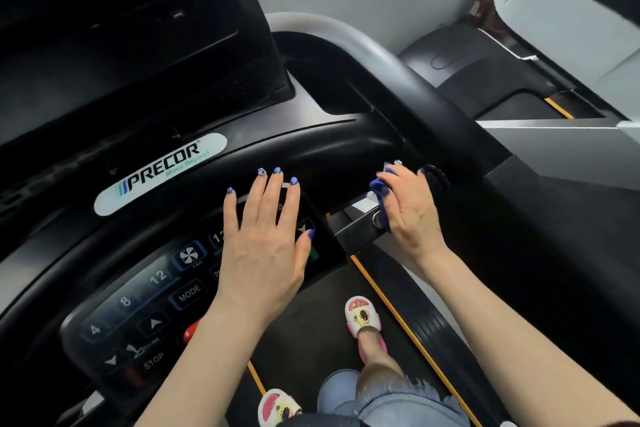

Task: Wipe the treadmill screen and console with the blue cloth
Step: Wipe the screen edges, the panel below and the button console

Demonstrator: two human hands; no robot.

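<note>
We note a treadmill console (pixel 145 288) of smooth, glossy black plastic, curved in a broad arc, with a flat keypad panel set into it. Above it stands the screen (pixel 121 28), a dark, flat, rectangular panel, unlit. Between the two sits an oval white badge (pixel 161 174) reading "PRECOR" with a smaller line beneath that is too blurred for us to read. On the keypad we read "4", "8", "12", "FAN" under a fan symbol, "MODE" and "STOP"; a red knob (pixel 191 329) shows at the panel's lower edge, partly behind the left forearm.

The left hand (pixel 266 239) lies flat on the right end of the keypad, its fingers straight and slightly spread, holding nothing. The nails carry blue polish.

The right hand (pixel 410 208) has its fingers curled over the blue cloth (pixel 381 189), a soft, crumpled fabric bunched beneath the palm. The cloth is pressed against the black handlebar (pixel 360 222) just to the right of the console, where a shiny metal-looking patch shows. Only a small fold of cloth shows at the hand's left edge.

Below, we see the dark ribbed running belt with yellow-edged side rails (pixel 398 315), two feet in white patterned slippers (pixel 363 317), and frayed light denim (pixel 381 402). A second grey-white machine (pixel 561 10) stands at upper right.
</note>
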